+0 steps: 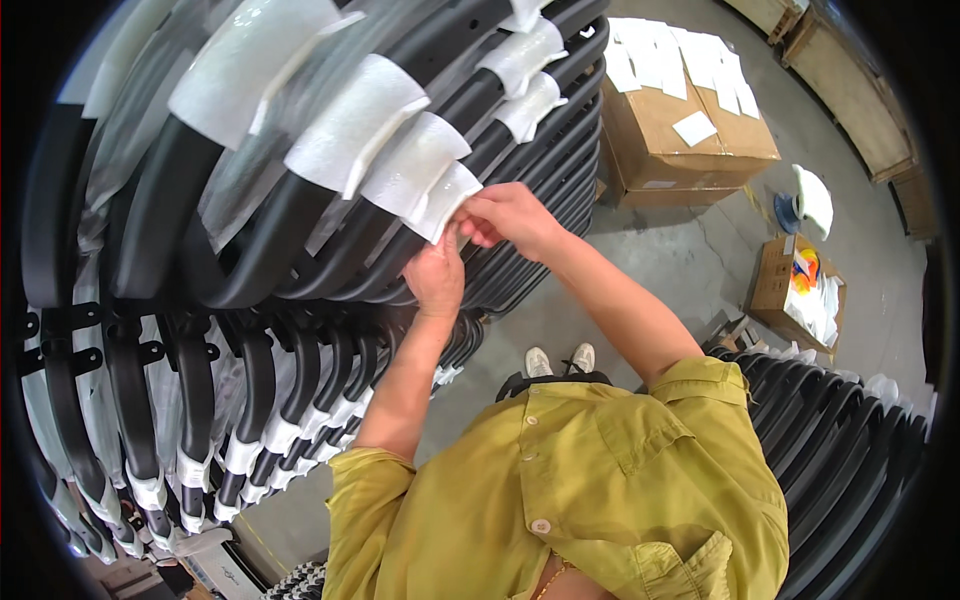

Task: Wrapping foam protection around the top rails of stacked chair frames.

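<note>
Rows of curved black tubes (pixel 265 235) fill the upper left, several wrapped with white foam sleeves (pixel 357 118). Both hands meet at the lower end of one white foam wrap (pixel 446 200) around a tube. My right hand (pixel 508 220) pinches the wrap's edge between thumb and curled fingers. Close below it, my left hand (pixel 434 272) is closed at the same wrap, its thumb pointing up; some of its fingers are hidden behind the hand and the tube. Clear plastic film (pixel 235 205) lies between neighbouring tubes.
More black tubes with white wraps (pixel 240 455) hang at the lower left, and another stack (pixel 815 430) stands at the right. A large cardboard box (pixel 690 150) bears white sheets. An open carton (pixel 775 285) and a blue-based stool (pixel 790 212) stand beyond.
</note>
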Available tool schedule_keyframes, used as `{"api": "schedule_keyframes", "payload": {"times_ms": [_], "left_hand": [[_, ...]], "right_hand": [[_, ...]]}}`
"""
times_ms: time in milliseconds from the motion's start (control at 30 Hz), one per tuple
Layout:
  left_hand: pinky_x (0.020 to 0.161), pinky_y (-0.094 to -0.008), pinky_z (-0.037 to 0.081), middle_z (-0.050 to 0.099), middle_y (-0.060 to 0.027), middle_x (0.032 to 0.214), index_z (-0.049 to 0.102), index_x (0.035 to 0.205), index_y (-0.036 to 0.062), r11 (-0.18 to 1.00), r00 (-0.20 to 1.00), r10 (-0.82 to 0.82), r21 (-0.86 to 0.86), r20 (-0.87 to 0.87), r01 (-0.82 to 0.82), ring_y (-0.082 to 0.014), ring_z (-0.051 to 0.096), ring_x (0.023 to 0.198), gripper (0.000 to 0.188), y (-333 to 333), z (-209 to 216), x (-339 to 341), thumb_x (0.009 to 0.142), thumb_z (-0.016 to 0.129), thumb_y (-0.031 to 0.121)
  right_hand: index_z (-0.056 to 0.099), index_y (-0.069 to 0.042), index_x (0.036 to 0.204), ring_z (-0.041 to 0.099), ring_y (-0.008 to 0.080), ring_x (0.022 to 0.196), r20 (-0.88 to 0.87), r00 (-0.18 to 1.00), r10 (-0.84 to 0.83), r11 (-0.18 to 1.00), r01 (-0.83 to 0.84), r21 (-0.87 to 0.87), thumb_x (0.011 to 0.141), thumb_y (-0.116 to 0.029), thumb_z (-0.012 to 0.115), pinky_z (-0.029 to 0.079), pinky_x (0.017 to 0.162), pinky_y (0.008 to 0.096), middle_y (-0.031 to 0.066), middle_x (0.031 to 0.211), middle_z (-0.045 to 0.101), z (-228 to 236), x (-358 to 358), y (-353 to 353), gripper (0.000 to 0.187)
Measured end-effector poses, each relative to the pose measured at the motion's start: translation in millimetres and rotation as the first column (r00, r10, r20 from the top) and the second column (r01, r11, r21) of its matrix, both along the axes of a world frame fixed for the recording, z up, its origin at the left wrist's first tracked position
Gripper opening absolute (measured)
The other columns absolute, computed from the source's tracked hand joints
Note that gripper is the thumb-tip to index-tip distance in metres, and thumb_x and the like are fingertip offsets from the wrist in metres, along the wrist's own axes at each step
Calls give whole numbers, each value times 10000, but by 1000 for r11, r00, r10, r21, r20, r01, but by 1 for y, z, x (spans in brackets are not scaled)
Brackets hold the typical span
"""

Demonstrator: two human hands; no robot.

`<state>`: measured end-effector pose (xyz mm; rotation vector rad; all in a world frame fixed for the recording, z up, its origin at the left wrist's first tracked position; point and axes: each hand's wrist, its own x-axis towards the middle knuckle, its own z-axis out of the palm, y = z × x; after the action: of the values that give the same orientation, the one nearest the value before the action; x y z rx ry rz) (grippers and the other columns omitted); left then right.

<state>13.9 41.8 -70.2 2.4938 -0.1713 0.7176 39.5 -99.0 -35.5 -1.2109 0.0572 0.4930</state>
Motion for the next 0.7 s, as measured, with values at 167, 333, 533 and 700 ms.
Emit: {"api": "schedule_keyframes", "payload": {"times_ms": [167,333,533,700], "left_hand": [[521,-383,449,583,-168,642,633,907,43,991,1000,19,133,-4,-18,-328,569,579,211,4,-9,4,816,521,197],[478,-380,453,573,-121,591,571,883,52,948,986,31,306,164,-81,-291,564,502,155,1,-16,9,758,522,130],[614,-419,445,558,-183,711,553,962,32,933,987,146,341,-66,-115,-343,554,672,252,0,-1,-15,717,508,-5],[787,-393,441,581,-169,942,563,967,6,986,979,-11,158,-206,44,-312,559,901,198,-24,-53,-128,799,458,-9]], "right_hand": [[587,-42,870,560,182,714,860,485,162,688,568,-450,754,-133,533,456,633,289,65,808,588,-17,-31,-5,158],[569,-80,862,542,225,892,769,151,621,515,661,-546,671,-159,529,353,873,399,64,913,567,-8,-3,0,211],[561,-46,948,489,233,998,697,175,695,471,622,-626,684,-168,496,299,941,425,98,995,549,-26,6,4,298],[500,-70,1081,498,237,1009,634,284,720,631,112,-767,666,-126,537,376,900,345,90,1044,538,-86,-41,-149,420]]}}
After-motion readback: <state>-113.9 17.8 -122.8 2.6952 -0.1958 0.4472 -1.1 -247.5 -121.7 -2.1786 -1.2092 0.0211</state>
